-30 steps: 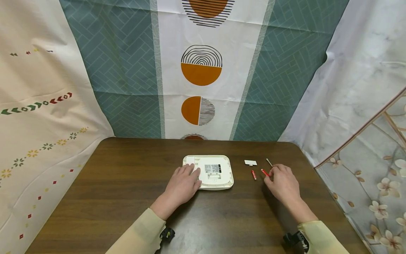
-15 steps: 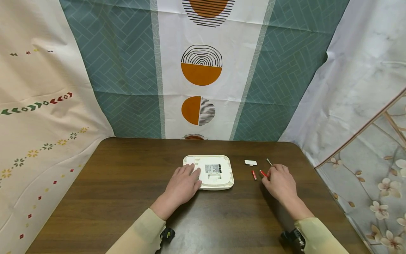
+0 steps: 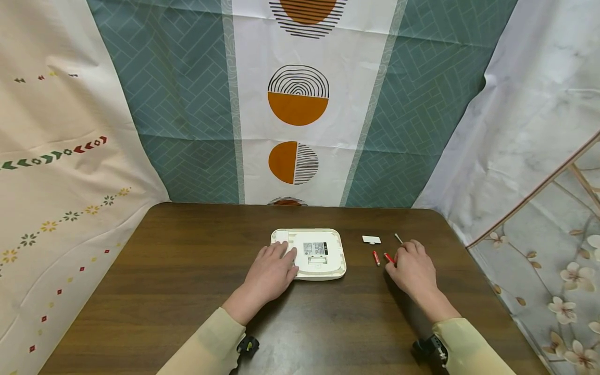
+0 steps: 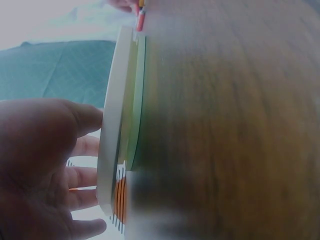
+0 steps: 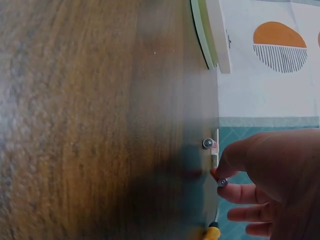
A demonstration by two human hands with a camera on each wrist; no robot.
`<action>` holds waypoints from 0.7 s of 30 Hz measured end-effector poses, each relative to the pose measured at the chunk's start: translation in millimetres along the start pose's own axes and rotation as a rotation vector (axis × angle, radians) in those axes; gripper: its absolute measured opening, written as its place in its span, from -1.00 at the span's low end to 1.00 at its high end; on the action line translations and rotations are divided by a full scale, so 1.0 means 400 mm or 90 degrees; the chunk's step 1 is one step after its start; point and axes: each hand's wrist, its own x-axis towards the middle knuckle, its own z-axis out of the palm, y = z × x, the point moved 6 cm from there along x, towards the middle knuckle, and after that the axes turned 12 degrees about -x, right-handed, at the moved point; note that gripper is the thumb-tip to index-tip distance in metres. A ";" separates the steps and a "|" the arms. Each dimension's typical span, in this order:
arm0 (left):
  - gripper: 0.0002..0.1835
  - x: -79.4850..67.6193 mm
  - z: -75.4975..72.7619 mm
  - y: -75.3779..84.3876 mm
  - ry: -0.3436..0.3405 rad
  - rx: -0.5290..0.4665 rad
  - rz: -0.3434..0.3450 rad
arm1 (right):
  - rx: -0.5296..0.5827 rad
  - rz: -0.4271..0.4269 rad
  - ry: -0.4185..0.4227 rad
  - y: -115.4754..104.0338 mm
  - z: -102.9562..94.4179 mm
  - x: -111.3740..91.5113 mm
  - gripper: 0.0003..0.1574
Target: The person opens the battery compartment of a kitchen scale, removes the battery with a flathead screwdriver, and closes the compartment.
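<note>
A white, rounded-square device [image 3: 323, 268] lies on the table with a label and an open battery slot facing up. My left hand [image 3: 271, 268] rests on its left side, fingers spread and fairly straight; the left wrist view shows the thumb [image 4: 90, 119] against the device's edge [image 4: 114, 110]. Between thumb and index finger, my right hand [image 3: 413, 268] pinches a red battery [image 3: 388, 258], its metal end facing the right wrist camera. A second red battery [image 3: 376, 258] lies just left of it. Beyond the batteries is a small white battery cover [image 3: 371, 239].
A screwdriver's metal shaft [image 3: 398, 238] pokes out beyond my right hand; its yellow handle [image 5: 212, 233] shows in the right wrist view. The brown wooden table [image 3: 187, 250] ends at a patterned cloth backdrop [image 3: 300, 172], with more cloth on both sides.
My right hand has shifted slightly left, bringing the pinched battery a little closer to the other one. My left hand and the device have stayed in place.
</note>
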 end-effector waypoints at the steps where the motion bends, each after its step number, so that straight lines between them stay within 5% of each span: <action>1: -0.47 0.000 0.000 0.000 0.001 0.001 0.000 | -0.003 0.000 -0.003 -0.001 0.001 0.000 -0.76; 21: -0.47 0.001 -0.001 0.001 0.003 -0.003 0.001 | -0.044 -0.007 -0.025 0.000 0.032 0.004 -0.62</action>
